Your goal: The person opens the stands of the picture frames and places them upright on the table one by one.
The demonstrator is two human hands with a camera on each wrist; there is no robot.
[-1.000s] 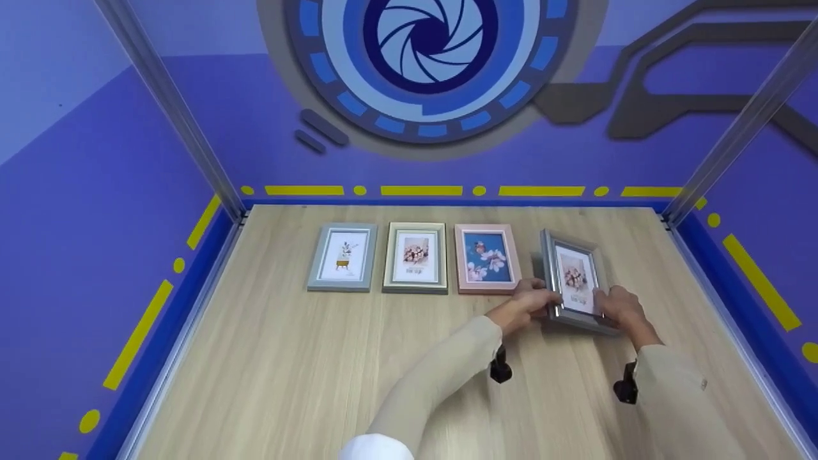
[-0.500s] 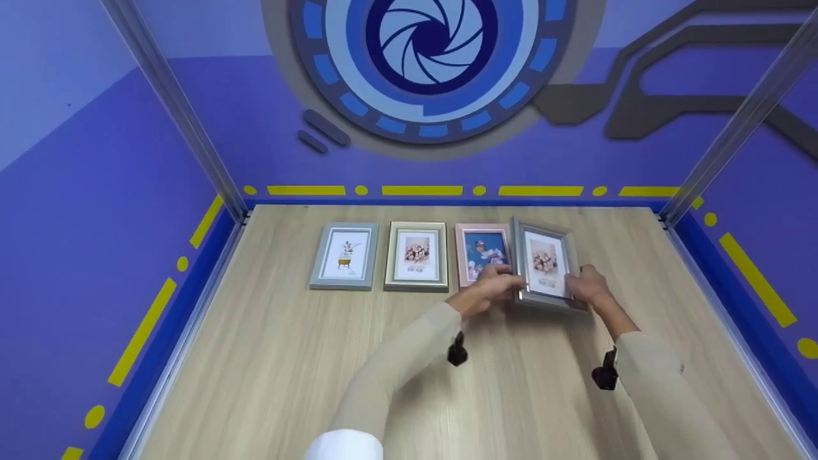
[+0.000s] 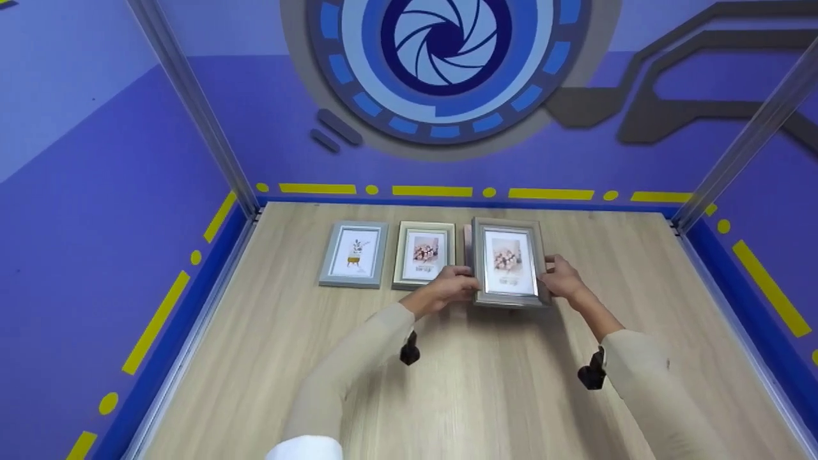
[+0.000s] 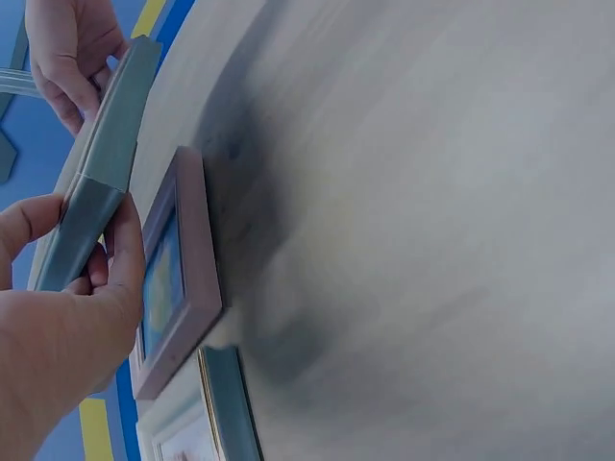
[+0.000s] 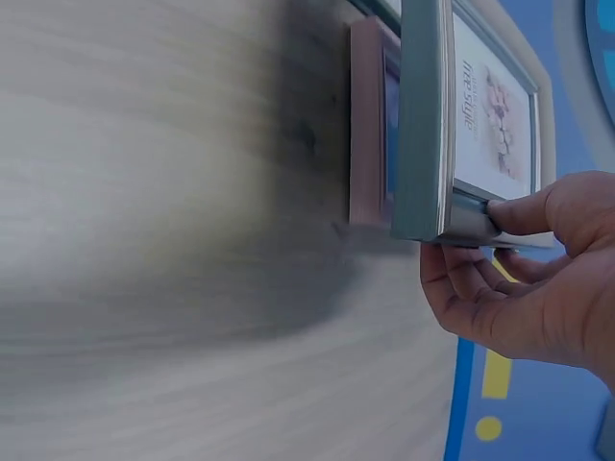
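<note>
Both hands hold a silver-grey picture frame (image 3: 509,298) with a flower-bouquet print, lifted off the table. My left hand (image 3: 449,285) pinches its left edge, thumb on the front and fingers behind. On the opposite edge, my right hand (image 3: 562,277) grips it the same way, as the right wrist view shows. Beneath it lies a pink picture frame (image 4: 200,259), mostly covered in the head view; the left wrist view shows a gap between the two. Just left is a cream-gold picture frame (image 3: 399,259) with a similar bouquet print.
A light blue-grey picture frame (image 3: 322,271) lies at the left end of the row. All of this is on a wood-grain table (image 3: 460,383), bounded by a blue-purple back wall (image 3: 268,128) and side walls. Metal posts (image 3: 192,102) stand at the back corners.
Both hands have carried the silver-grey frame leftward from the row's right end to above the pink frame. It was tilted and now faces up more squarely. The other frames stay put.
</note>
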